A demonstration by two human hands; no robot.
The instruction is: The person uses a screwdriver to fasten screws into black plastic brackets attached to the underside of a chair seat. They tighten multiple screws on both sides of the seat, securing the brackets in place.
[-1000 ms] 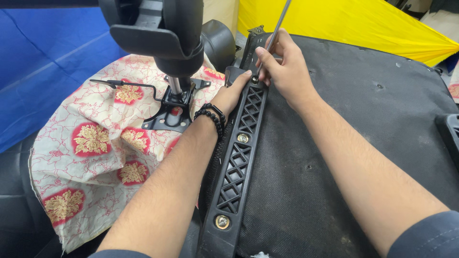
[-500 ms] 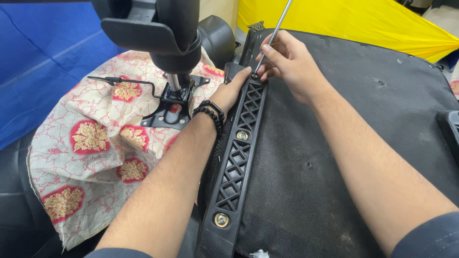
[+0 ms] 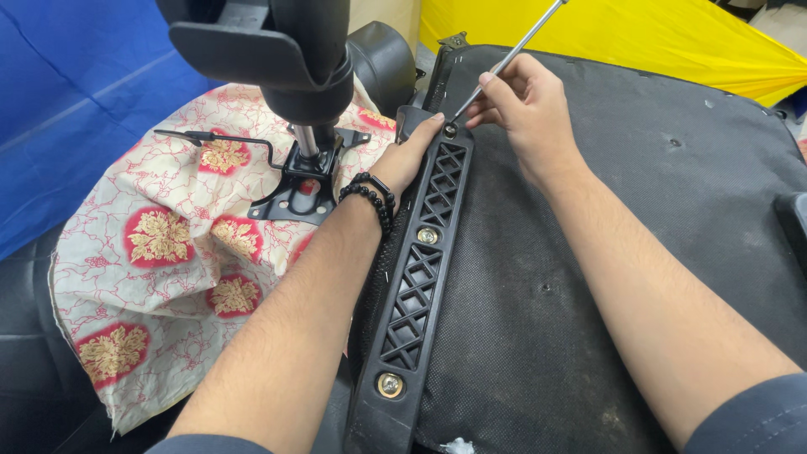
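Note:
A long black lattice bracket lies along the left edge of a black fabric-covered seat underside, with bolts showing near its middle and its near end. My left hand, with a black bead bracelet on the wrist, rests on the bracket's far end. My right hand grips a thin metal screwdriver shaft, whose tip sits on the bolt at the bracket's far end.
A black chair mechanism with a gas cylinder stands on a cream floral cloth at the left. Blue fabric is at the far left, yellow fabric at the back. A black part sits at the right edge.
My right hand has tilted the screwdriver shaft a little, with its tip staying at the far bolt. My left hand keeps its place on the bracket.

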